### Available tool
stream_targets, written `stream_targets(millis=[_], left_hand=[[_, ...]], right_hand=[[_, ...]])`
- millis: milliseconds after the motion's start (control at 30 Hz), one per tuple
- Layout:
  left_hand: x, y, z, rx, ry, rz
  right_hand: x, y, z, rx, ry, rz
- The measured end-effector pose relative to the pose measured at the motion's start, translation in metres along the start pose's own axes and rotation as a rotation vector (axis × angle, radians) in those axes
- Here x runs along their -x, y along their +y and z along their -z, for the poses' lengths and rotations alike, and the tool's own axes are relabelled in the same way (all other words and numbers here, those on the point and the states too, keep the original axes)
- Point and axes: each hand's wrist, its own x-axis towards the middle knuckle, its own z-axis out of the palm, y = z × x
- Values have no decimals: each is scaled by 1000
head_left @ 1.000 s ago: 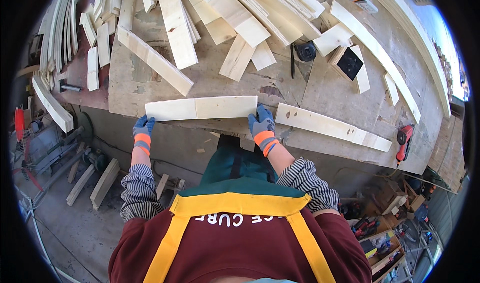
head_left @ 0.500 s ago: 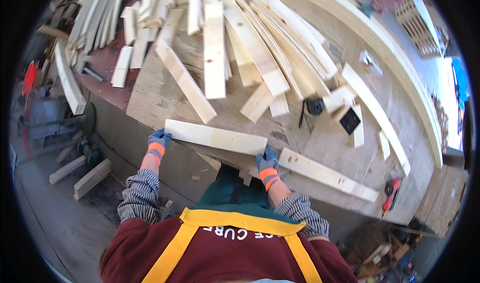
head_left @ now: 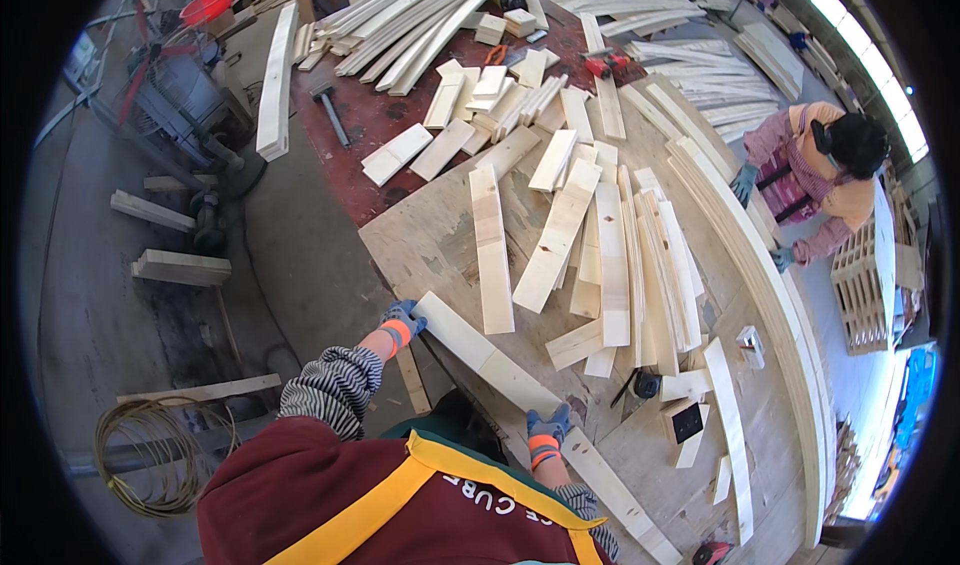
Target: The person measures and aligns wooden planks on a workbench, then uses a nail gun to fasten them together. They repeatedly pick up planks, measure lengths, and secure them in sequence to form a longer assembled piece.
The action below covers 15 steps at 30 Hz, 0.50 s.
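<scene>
A pale wooden board (head_left: 478,349) lies along the near edge of the plywood-topped table. At its far-left end my left hand (head_left: 403,318), in a blue glove with an orange cuff, is closed round the wood. My right hand (head_left: 549,423), gloved alike, grips the opposite end, its fingers partly hidden. Just beyond that hand, a second board (head_left: 620,495) with knots continues along the table edge. Ahead of the held board are a loose board (head_left: 491,255) and a knotty board (head_left: 560,237) leaning on other pieces.
Several boards and a tape measure (head_left: 647,384) crowd the table. A hammer (head_left: 331,115) lies on the red surface (head_left: 345,170). Long curved strips (head_left: 760,265) edge the far side, where a co-worker (head_left: 815,180) has both hands. Coiled hose (head_left: 150,455) sits at lower left.
The view has swung left, bringing the co-worker, hammer and coiled hose into fuller sight. Both my hands still hold the same board by its ends.
</scene>
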Motion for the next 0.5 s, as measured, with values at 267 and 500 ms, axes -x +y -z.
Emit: stream_targets(millis=[267, 500], left_hand=[[49, 48, -10, -248, 170, -64], [56, 86, -25, -852, 298, -727]], right_hand=[[-20, -70, 22, 911, -248, 402], [-30, -68, 7, 948, -285, 384]])
